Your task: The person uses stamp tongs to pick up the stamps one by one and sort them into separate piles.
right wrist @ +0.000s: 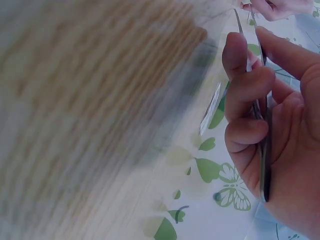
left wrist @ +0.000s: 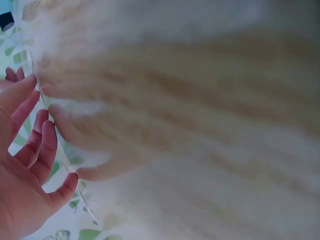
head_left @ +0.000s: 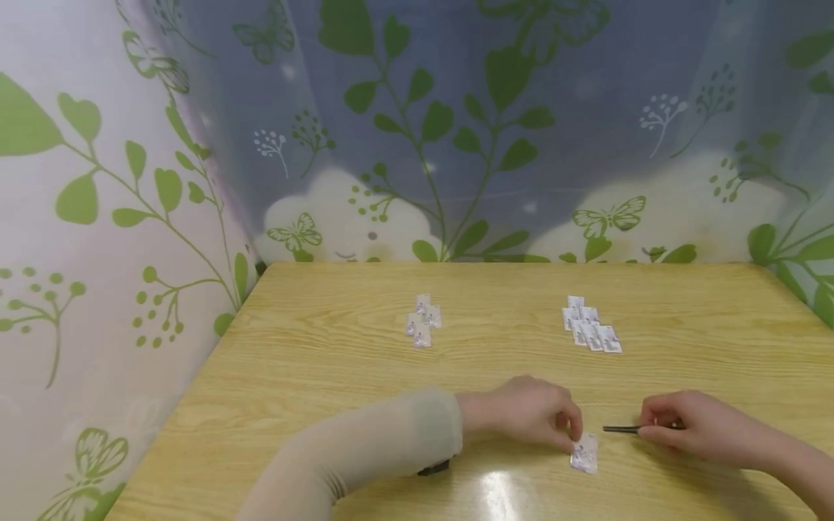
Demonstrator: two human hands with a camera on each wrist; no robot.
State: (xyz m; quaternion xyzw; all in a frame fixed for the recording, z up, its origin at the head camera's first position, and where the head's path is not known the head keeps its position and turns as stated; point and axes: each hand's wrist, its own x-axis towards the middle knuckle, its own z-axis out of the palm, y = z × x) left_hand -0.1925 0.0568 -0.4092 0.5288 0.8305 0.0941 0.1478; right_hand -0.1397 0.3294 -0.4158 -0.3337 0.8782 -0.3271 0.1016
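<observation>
A small clear packet [head_left: 584, 454] with pale violet print lies on the wooden table near its front edge. My left hand [head_left: 537, 412] bends over it from the left, thumb and forefinger pinching its upper-left corner. The left wrist view shows the fingertips of the left hand [left wrist: 30, 160] close to the tabletop, but the packet cannot be made out there. To the right of the packet, my right hand [head_left: 693, 423] holds dark metal tweezers [head_left: 621, 429], tips pointing left toward the packet. In the right wrist view, fingers curl round the tweezers [right wrist: 265, 155], whose tips stand apart.
Several similar packets [head_left: 422, 334] lie in an overlapping cluster at the table's back middle. Another overlapping group of packets [head_left: 591, 334] lies farther right. A curtain with leaf prints [head_left: 456, 145] hangs behind the wooden table [head_left: 313, 376] and along its left side.
</observation>
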